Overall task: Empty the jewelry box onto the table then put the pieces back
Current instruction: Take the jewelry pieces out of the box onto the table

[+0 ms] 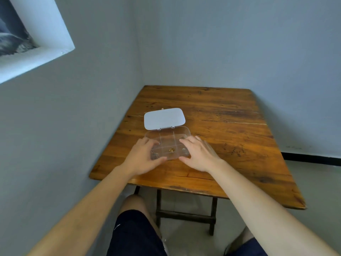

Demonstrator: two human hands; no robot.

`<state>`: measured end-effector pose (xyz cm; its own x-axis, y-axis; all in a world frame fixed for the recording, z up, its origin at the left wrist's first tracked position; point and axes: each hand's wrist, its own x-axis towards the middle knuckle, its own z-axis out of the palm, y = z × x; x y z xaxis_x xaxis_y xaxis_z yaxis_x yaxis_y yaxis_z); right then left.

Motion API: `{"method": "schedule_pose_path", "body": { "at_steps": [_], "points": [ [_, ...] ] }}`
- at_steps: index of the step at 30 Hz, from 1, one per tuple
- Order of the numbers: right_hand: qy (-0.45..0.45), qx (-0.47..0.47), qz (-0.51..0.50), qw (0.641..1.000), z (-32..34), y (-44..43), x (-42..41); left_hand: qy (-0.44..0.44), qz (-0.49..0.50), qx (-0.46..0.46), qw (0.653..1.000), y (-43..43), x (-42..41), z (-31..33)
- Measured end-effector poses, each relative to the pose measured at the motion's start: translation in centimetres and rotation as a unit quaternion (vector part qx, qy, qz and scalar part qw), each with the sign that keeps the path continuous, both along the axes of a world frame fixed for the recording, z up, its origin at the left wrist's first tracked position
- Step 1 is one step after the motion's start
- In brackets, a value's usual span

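Here, both hands grasp a clear jewelry box (170,145) on a wooden surface (221,126); left hand (142,157), right hand (200,154); white lid (164,118) lies open behind; gold piece (171,150) inside.

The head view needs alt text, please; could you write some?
Two bare hands, left hand and right hand, grip an open clear plastic compartment box, white lid flipped back, on a brown wooden table; a small gold piece lies inside.

Scuffed wooden worktop (221,111) is standing in a grey-walled corner; window recess (36,39) is admitting daylight upper left.
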<state>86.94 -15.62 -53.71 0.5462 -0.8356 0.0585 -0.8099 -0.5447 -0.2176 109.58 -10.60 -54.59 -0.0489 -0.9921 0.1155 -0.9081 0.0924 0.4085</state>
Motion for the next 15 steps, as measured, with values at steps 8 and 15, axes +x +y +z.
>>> {"method": "schedule_pose_path", "body": {
  "at_steps": [8,15],
  "points": [
    [0.081,0.057,0.077,0.992,0.3,-1.9,3.5,-0.069,-0.052,0.084,0.993,-1.8,0.6,-1.0],
    [0.092,0.051,0.077,0.992,-0.6,-1.9,3.0,-0.075,-0.056,0.102,0.990,-3.1,0.2,-1.6]
  ]
}}
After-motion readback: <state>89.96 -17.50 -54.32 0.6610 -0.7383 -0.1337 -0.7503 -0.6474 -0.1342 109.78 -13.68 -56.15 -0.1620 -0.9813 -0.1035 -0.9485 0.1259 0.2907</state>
